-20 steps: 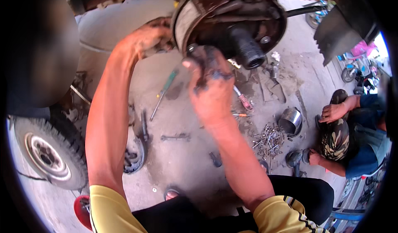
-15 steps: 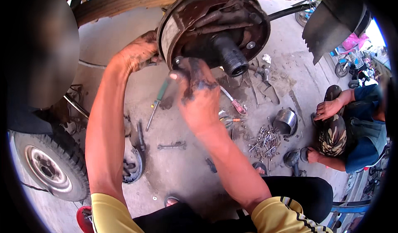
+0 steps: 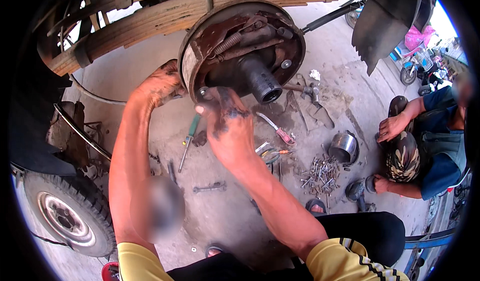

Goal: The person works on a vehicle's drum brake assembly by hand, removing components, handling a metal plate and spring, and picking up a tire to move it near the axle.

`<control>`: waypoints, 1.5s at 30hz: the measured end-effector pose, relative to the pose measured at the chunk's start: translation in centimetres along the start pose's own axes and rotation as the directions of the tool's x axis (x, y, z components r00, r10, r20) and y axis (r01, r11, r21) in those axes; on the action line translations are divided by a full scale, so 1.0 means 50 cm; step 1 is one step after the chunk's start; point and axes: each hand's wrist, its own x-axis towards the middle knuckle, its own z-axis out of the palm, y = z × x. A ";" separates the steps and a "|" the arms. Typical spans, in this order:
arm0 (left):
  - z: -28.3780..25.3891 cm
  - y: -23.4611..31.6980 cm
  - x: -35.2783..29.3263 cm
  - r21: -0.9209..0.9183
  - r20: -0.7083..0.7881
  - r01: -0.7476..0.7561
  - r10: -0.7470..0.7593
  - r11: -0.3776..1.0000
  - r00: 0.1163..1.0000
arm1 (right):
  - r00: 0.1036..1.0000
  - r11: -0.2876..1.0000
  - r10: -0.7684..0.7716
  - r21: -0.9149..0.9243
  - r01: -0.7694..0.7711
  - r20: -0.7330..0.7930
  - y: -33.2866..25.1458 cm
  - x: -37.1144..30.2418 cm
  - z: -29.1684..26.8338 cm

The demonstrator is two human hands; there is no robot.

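Observation:
A round drum brake assembly [image 3: 197, 33] with dark red shoes and a coil spring [image 3: 227, 45] hangs before me, a black threaded axle end [image 3: 260, 83] sticking out of its middle. My left hand [image 3: 162, 85], smeared with grease, reaches around the brake's left edge; its fingers are curled and partly hidden behind the plate. At the lower left of the brake's face, my blackened right hand [image 3: 229, 123] is closed beside a small round metal cap [image 3: 203, 92]. Its fingertips are hidden, so what they grip cannot be made out. Below lies a green-handled screwdriver [image 3: 193, 126].
Leaf springs [image 3: 145, 16] run above the brake. A wheel [image 3: 67, 216] stands at left. On the floor lie a wrench [image 3: 210, 187], a hammer [image 3: 312, 92], a metal cup [image 3: 343, 147] and a bolt pile [image 3: 322, 175]. Another person [image 3: 440, 148] crouches at right.
The view has shifted, so the brake appears lower and further left, with more of the leaf springs showing. Both hands remain at the same places on the brake.

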 end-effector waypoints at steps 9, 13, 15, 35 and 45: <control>0.008 0.016 -0.016 0.197 -0.035 -0.114 0.123 0.974 0.992 | 0.991 0.986 0.121 0.123 -0.113 -0.058 0.004 0.001 0.008; 0.001 0.020 -0.033 -0.111 -0.066 0.049 -0.057 0.993 0.996 | 0.990 0.992 0.089 0.098 -0.079 -0.105 0.004 0.001 0.015; 0.013 0.038 -0.046 -0.087 -0.064 0.012 -0.018 0.996 0.998 | 0.992 0.992 0.092 0.096 -0.083 -0.089 0.005 0.003 0.011; 0.018 0.058 -0.035 0.263 -0.009 -0.013 0.016 0.965 1.000 | 0.995 0.995 -0.075 -0.077 0.070 -0.058 0.006 0.005 -0.004; -0.008 -0.028 -0.003 0.340 -0.027 -0.272 0.298 0.900 0.954 | 0.996 0.993 -0.071 -0.100 0.066 -0.049 0.000 0.010 -0.004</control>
